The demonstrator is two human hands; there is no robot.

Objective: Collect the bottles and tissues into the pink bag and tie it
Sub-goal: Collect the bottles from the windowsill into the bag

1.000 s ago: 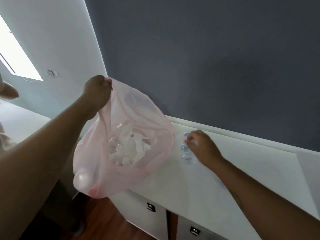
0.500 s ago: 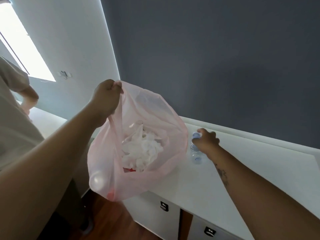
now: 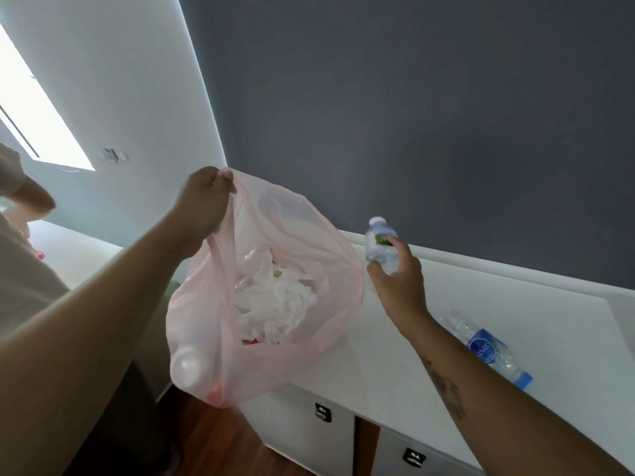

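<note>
- Left hand (image 3: pixel 206 204): fingers pinched together on a bunched part of the rim of the pink bag (image 3: pixel 302 269), which hangs from this single hold. The mouth gapes toward the right hand, and the lower part of the bag sags against the front edge of the white cabinet top (image 3: pixel 515 304).
- Pink bag: thin, translucent film, judged soft and without any stiffness of its own. A one-sided pinch keeps the mouth open only as far as the load pulls it, so the rim is the sensible place to hold.
- Contents: crumpled white tissues (image 3: pixel 275 304) lie in the middle, and a pale rounded object, apparently a bottle, presses against the film low on the left. The load is judged light.
- Right hand (image 3: pixel 398 280): fingers wrapped around the lower body of a small clear bottle (image 3: pixel 379 245), held clear of the cabinet top, cap upward, just beside the bag mouth.
- Small clear bottle: it looks empty or nearly so, hence light. Thin ribbed plastic is likely to dent under a hard squeeze and can be slippery, so a mid-body wrap suits it better than the cap.
- Second bottle (image 3: pixel 488 348): blue-labelled, it lies on its side on the cabinet top, to the right of the right forearm and not yet collected. It may roll when touched, so a grasp across the body is advisable.
- Another person's arm shows at the far left edge.
</note>
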